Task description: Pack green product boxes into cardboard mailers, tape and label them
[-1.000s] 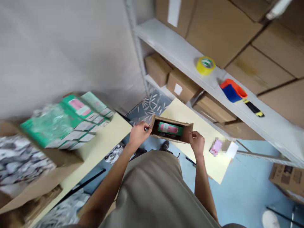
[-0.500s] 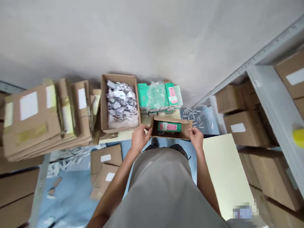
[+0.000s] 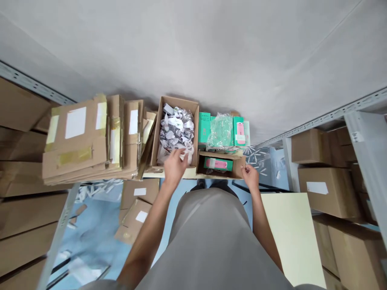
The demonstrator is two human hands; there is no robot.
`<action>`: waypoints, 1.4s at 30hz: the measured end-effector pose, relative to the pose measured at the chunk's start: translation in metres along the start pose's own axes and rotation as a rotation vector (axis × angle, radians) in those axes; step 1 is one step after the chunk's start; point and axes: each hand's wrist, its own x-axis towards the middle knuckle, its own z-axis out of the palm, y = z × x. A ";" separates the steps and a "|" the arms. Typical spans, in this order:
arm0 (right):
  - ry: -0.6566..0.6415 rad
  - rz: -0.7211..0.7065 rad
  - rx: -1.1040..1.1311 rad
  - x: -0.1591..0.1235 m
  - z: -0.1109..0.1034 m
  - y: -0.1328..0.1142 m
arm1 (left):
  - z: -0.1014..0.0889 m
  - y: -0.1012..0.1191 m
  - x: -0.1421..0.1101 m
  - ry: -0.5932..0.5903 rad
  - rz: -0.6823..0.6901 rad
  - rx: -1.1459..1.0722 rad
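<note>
My left hand (image 3: 174,168) is over the front edge of an open cardboard box (image 3: 160,139) filled with crumpled paper (image 3: 177,128). Its thumb and fingers are apart, with nothing visibly held. My right hand (image 3: 250,176) pinches the right end of a smaller open carton (image 3: 238,167). Inside that carton lies a green box with a pink picture (image 3: 222,164), on its side toward the left. Behind the carton stand several similar green boxes (image 3: 204,129), partly covered by clear bubble wrap (image 3: 220,129).
Flattened cartons (image 3: 75,157) lean in a stack at the left. Shelves with brown boxes (image 3: 328,187) flank both sides. A pale yellow board (image 3: 292,229) lies at the right. More flattened cardboard (image 3: 139,213) and paper scraps lie on the blue floor.
My left hand has let go of the small carton's left end and moved to the paper-filled box. My right hand keeps its hold. The view has turned, shifting things rightward.
</note>
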 end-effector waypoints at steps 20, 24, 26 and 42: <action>0.008 0.056 0.084 -0.020 0.009 -0.012 | -0.059 0.022 0.121 -0.040 0.164 0.220; -0.015 0.059 0.052 -0.021 0.009 -0.013 | -0.043 0.059 0.054 -0.309 0.334 0.152; -0.024 0.059 0.041 -0.020 0.008 -0.013 | -0.019 0.073 0.027 -0.469 0.396 0.178; -0.033 0.029 0.001 -0.014 0.002 -0.009 | -0.019 -0.018 0.102 -0.183 0.084 0.420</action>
